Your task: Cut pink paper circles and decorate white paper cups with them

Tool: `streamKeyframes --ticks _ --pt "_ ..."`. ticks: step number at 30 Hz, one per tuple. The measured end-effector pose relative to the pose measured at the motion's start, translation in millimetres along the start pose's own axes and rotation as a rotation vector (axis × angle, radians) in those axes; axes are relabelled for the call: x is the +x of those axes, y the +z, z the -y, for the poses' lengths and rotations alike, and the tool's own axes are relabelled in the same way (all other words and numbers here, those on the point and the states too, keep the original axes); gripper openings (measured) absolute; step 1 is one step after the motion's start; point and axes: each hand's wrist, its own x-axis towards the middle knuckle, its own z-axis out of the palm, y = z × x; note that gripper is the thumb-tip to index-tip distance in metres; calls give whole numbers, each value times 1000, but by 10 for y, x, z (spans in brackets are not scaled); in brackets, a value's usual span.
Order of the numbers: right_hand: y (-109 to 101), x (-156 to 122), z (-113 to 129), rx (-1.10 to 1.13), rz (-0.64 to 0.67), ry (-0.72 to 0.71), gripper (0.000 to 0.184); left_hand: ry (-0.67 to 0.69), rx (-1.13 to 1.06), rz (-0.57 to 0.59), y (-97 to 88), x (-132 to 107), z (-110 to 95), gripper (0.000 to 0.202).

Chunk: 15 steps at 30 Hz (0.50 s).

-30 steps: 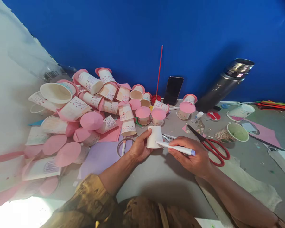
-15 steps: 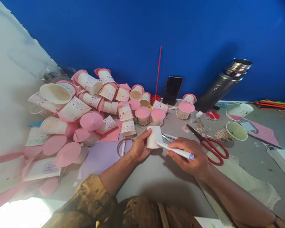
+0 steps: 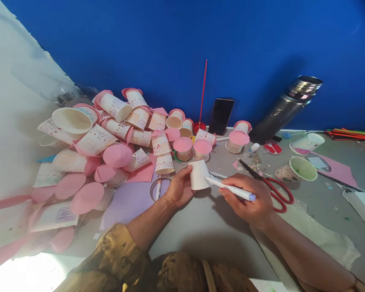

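Observation:
My left hand is closed on a plain white paper cup, which is upside down and slightly tilted in front of me. Its thumb presses on the cup's left side; the other fingers are mostly hidden behind it. In my right hand is a white marker with a pale purple end, held like a pen. The marker's tip points left and meets or nearly meets the cup's right side; whether they touch I cannot tell. Another pen lies on the table just behind the cup.
Decorated paper cups with pink discs are heaped at the left. Red-handled scissors, a glue stick and a patterned cup lie to the right. A phone and a dark flask lean against the blue wall.
My right hand and the marker have shifted a little to the right. The cup in my left hand has turned and tilted slightly, its open end swinging right.

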Motion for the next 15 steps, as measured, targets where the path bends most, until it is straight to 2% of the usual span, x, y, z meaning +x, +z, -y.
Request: streamKeyframes --ticks 6,15 --pt "60 -50 2 82 26 -108 6 28 53 23 -1 4 20 42" --pt "90 -85 -39 103 42 -114 13 25 47 21 -6 17 49 44"
